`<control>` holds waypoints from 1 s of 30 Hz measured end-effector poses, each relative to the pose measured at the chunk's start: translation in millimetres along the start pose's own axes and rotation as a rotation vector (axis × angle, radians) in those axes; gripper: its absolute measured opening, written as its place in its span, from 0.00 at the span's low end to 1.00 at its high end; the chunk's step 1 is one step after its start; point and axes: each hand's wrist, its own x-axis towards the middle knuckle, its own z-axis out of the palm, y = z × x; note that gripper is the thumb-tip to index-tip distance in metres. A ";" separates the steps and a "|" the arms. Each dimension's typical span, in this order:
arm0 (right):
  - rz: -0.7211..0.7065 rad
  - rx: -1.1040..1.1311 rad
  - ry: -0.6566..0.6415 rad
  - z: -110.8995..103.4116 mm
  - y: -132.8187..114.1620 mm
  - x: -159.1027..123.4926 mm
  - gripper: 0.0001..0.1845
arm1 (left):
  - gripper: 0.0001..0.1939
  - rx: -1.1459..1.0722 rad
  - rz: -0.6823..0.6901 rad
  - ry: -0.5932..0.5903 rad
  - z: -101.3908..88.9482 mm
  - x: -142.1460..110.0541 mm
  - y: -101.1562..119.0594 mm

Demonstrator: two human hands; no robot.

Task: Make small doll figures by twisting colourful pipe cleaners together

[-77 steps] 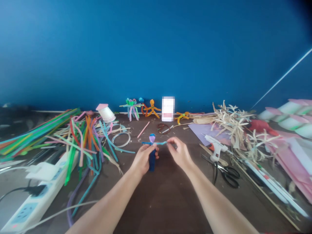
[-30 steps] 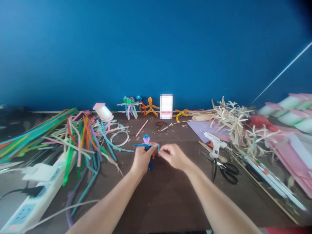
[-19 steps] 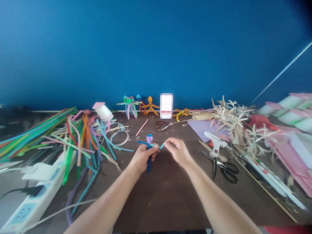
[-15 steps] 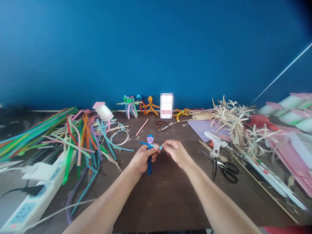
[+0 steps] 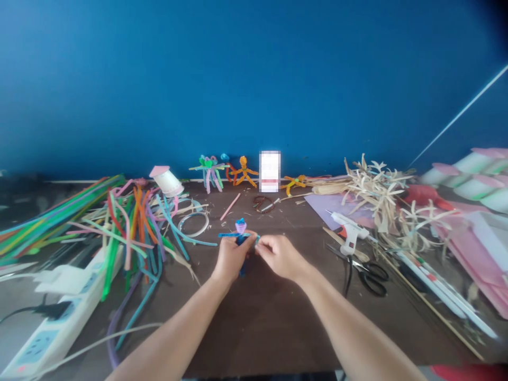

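On my camera I see a big blue wall (image 5: 254, 79) behind a dark brown surface (image 5: 254, 328). On the left lies a long bunch of bright fuzzy sticks (image 5: 79, 208), and nearer to me is a white power strip (image 5: 65, 317) with plugs in it. On the right I see a heap of pale dry flowers (image 5: 383, 198). In front of them lie scissors (image 5: 362, 268) with black handles, just beside a white glue gun (image 5: 351, 234). My left hand (image 5: 232, 258) is closed around a little blue doll (image 5: 240, 227), over the middle of the surface, and its purple head pokes up. My right hand (image 5: 280, 255) is bunched narrow just beside it, fingertips at the doll's light blue arm (image 5: 257, 238). I can't tell if they pinch it.
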 end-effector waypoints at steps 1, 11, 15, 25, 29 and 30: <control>-0.017 -0.038 0.017 -2.1 -1.1 -0.5 0.12 | 0.10 0.032 0.011 0.000 -0.6 0.3 0.4; 0.092 0.142 0.087 -15.4 4.5 5.2 0.13 | 0.13 -0.131 -0.195 -0.407 -8.7 2.2 6.4; 0.250 0.355 0.033 -10.9 8.5 8.2 0.15 | 0.13 -0.243 -0.266 -0.426 -8.2 1.8 4.5; 0.315 0.471 0.017 -11.3 14.7 10.2 0.15 | 0.18 -0.086 -0.279 -0.322 -4.9 -1.5 10.9; 0.308 0.545 -0.037 -10.6 17.2 9.4 0.14 | 0.16 -0.175 -0.281 -0.450 -8.4 0.8 11.8; 0.319 0.572 -0.043 -10.0 17.4 9.5 0.14 | 0.15 -0.211 -0.286 -0.464 -9.2 1.1 11.9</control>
